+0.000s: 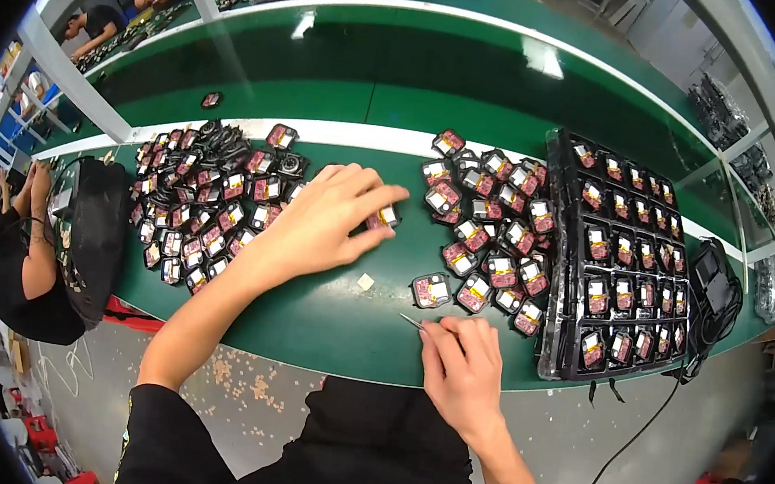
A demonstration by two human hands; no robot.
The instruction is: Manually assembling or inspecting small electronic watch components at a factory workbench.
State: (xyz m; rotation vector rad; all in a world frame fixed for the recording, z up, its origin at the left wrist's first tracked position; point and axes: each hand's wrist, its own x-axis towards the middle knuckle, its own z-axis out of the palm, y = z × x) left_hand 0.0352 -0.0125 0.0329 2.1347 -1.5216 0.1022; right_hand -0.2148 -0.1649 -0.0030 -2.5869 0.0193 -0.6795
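Observation:
My left hand (326, 223) reaches over the green bench, thumb and fingers closed about a small black-cased module (389, 216), which is partly hidden by the fingers. Under and left of that hand lies a heap of similar modules (191, 251), with red boards and pale labels. My right hand (463, 364) is near the front edge, pinching a thin pointed metal tool (411, 321); most of the tool is hidden in the fingers. Just beyond its tip one module (430, 290) lies face up beside a second pile (503, 271). A small pale square (365, 281) lies between my hands.
Black trays (566, 336) filled with rows of modules stand right of the pile. Beside them sits a black device with a cable (714, 278). A black bag (95, 244) is at the bench's left end, near a seated person (18, 247). A metal frame post (79, 77) rises at left.

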